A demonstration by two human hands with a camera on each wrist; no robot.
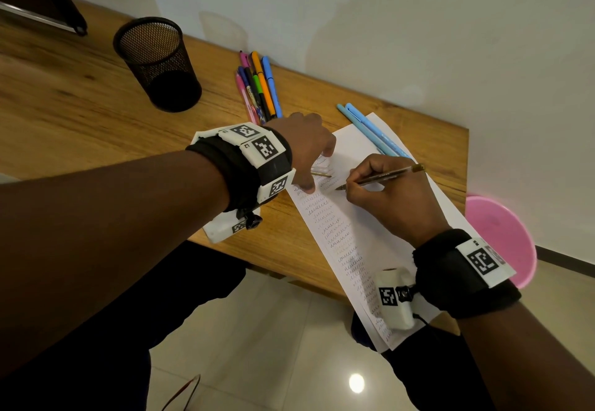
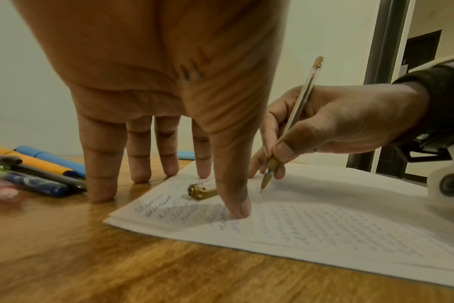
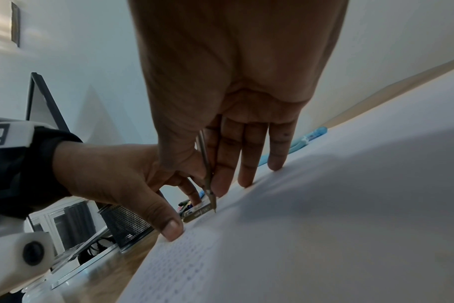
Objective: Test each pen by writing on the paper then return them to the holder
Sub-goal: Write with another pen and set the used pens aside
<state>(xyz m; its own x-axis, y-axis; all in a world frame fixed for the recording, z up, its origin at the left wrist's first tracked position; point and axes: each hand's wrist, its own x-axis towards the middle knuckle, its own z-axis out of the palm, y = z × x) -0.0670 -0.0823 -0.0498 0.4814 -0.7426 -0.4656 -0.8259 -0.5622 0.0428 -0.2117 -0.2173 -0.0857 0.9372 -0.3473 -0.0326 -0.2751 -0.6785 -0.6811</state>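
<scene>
The paper [image 1: 360, 217] lies at the near right edge of the tabletop [image 1: 80, 104], rows of scribbles down its left side. The right hand [image 1: 386, 195] pinches a gold pen [image 1: 383, 177], tip on the sheet. Left of it, the left hand [image 1: 306, 146] presses spread, straight fingers [image 2: 233, 196] down beside the gold cap [image 2: 201, 191]. Farther off lie two blue pens [image 1: 370, 130], a bunch of coloured pens [image 1: 257, 88] and, far left, the black mesh holder [image 1: 157, 62].

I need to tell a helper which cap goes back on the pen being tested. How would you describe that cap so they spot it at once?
Start at the sheet of paper on the wooden desk and find the left hand pressing its top corner. The pen cap lies on the paper just under that hand, between thumb and fingers. It is short and gold, unlike the long coloured pens beyond the paper.
</scene>
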